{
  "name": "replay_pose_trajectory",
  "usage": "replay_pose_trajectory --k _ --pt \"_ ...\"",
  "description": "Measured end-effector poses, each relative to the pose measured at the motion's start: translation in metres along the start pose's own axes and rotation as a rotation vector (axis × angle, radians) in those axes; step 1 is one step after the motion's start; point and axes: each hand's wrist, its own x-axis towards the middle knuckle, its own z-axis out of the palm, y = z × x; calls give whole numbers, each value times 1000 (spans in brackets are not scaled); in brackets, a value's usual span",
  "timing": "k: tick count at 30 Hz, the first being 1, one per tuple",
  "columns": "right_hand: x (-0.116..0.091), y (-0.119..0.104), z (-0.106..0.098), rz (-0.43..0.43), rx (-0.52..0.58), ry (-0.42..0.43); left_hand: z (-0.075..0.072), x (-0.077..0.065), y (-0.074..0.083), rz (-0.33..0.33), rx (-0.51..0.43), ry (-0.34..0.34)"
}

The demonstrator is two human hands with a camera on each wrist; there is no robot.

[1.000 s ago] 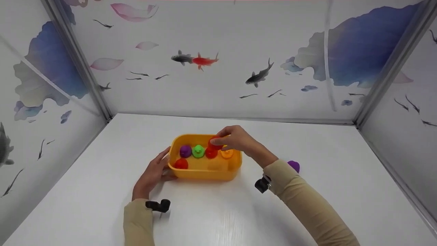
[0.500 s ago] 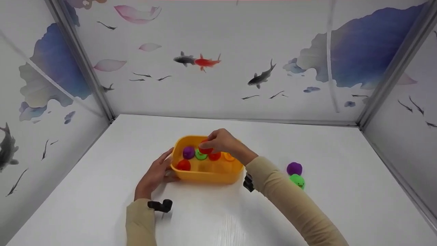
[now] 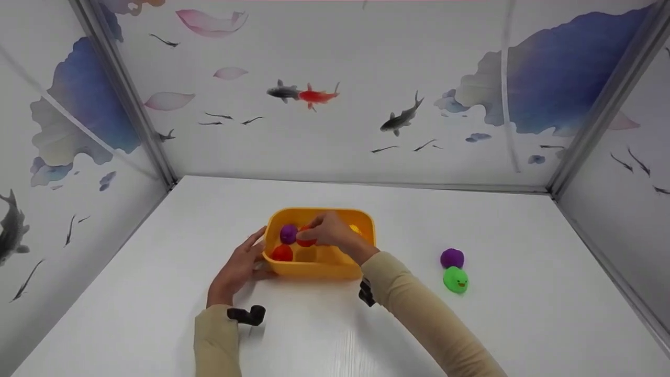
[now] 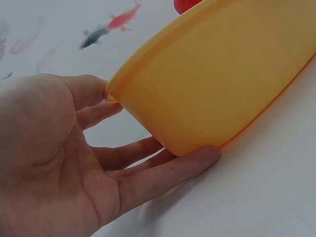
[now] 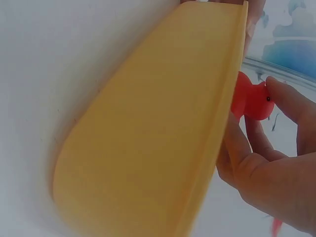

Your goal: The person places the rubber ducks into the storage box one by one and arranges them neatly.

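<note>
A yellow plastic basin [image 3: 319, 270] stands on the white table with rubber ducks inside. My left hand [image 3: 238, 267] holds its left end; in the left wrist view the thumb [image 4: 170, 175] lies along the base and other fingers reach the end wall and rim. Fingers and thumb of my right hand [image 3: 335, 233] pinch a red rubber duck [image 5: 256, 101] over the basin's left half. Beside it in the basin are a purple duck [image 3: 288, 234] and a second red one [image 3: 282, 253]. A bit of orange [image 3: 356, 229] shows at the right; my right hand hides the middle.
On the table to the right, a purple duck [image 3: 452, 258] and a green duck [image 3: 456, 280] sit close together. White panels [image 3: 335, 141] printed with fish and petals enclose the table at the back and both sides.
My right hand has moved left and lower over the basin with the red duck, now covering the green duck inside. The green duck on the table has come into view from behind my right sleeve.
</note>
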Motion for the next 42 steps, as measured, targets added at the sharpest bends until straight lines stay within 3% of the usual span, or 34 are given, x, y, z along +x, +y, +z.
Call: replay_pose_trajectory --k 4,11,42 --pt "3 5 8 -13 20 19 0 0 1 4 9 -3" --pt "7 15 17 53 30 32 1 1 1 10 -1 -14" --pt "1 13 31 75 -69 87 0 2 -2 29 -3 -18"
